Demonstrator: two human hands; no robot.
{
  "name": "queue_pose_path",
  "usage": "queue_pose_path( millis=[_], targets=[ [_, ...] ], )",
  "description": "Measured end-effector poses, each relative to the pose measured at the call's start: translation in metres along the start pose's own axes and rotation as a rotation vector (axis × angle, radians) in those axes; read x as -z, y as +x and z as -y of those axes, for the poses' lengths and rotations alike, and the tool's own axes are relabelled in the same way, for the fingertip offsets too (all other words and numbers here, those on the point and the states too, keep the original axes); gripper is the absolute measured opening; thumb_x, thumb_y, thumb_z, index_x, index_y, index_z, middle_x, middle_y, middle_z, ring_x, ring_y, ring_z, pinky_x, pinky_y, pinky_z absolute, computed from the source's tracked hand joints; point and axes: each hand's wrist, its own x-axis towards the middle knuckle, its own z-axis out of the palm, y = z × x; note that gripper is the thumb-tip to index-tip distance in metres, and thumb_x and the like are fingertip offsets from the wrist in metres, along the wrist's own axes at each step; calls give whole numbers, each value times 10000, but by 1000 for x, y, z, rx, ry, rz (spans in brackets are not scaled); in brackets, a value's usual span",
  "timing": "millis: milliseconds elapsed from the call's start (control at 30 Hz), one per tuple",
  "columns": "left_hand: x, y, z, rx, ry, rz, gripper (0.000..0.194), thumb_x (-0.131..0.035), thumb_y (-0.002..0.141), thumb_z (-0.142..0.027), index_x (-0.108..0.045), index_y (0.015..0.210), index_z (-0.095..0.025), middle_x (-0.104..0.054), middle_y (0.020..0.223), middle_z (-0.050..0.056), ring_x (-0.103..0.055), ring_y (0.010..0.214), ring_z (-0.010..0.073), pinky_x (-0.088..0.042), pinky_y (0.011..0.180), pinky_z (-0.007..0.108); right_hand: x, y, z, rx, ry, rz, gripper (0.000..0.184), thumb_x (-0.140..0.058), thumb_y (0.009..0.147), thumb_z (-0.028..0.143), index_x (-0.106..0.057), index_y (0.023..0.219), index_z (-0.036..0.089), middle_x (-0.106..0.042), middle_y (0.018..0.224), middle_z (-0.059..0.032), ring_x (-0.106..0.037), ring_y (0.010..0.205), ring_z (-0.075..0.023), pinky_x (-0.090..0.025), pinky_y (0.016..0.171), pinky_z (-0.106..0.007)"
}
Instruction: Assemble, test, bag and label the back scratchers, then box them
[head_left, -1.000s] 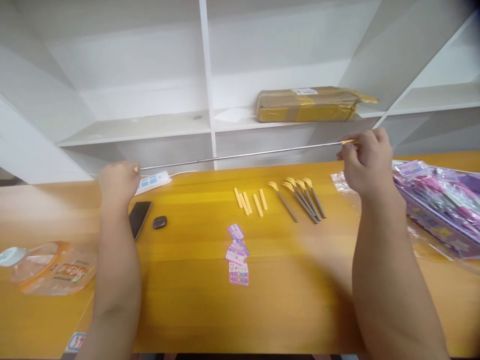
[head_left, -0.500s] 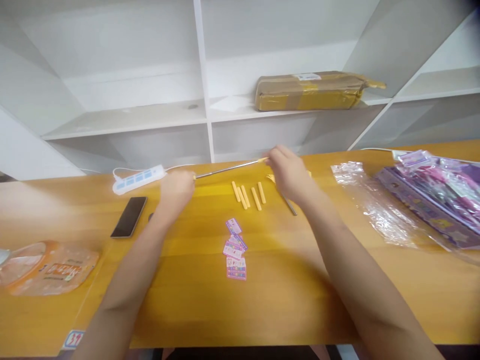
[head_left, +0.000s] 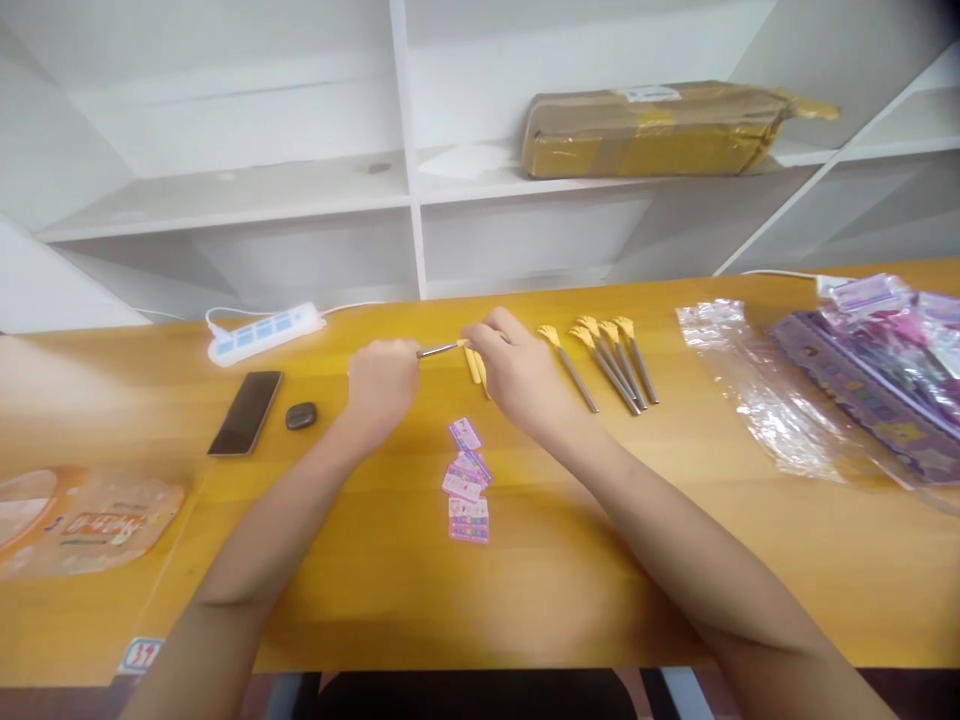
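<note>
Between my two hands runs a telescopic back scratcher [head_left: 437, 351], of which a short length of metal rod and a bit of yellow show. My left hand [head_left: 382, 385] is closed around one end. My right hand [head_left: 517, 372] grips the other end, covering the scratcher's head. Partly hidden behind my right hand lie yellow sticks [head_left: 473, 365]. To the right of that hand, several more back scratchers [head_left: 616, 365] with yellow hand-shaped heads and metal rods lie side by side. Small pink and purple printed cards [head_left: 468, 520] form a loose column below my hands.
A phone [head_left: 245, 413], a dark small case [head_left: 301, 416] and a white power strip [head_left: 265, 334] are on the left, with an orange printed bag [head_left: 97, 522]. Clear plastic bags [head_left: 780, 400] and a purple box [head_left: 862, 400] of wrapped items lie right. A taped carton [head_left: 660, 135] sits on the shelf.
My hands have come closer together, and the visible rod between them is much shorter. The right hand has moved left, uncovering the back scratchers on the table. The view has shifted slightly.
</note>
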Motion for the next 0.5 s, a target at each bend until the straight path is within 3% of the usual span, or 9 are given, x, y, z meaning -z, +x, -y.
queue_pose_path(
  millis=[333, 500],
  targets=[
    [7, -1, 3, -10, 83, -10, 345, -458, 967, -160, -799, 960, -214, -786, 912, 137, -744, 891, 316, -451, 708, 369, 0, 0, 4, 48, -48, 19, 317, -325, 1092, 192, -626, 1166, 254, -617, 1184, -94, -547, 844, -199, -383, 714, -307],
    [6, 5, 17, -69, 158, -3, 355, -431, 972, -193, -781, 929, -235, -772, 874, 135, -731, 830, 322, -416, 656, 371, 10, 1, 3, 56, -78, 135, 396, -346, 1053, 93, -605, 1297, 268, -621, 1262, -90, -536, 769, -182, -357, 689, -311]
  ],
)
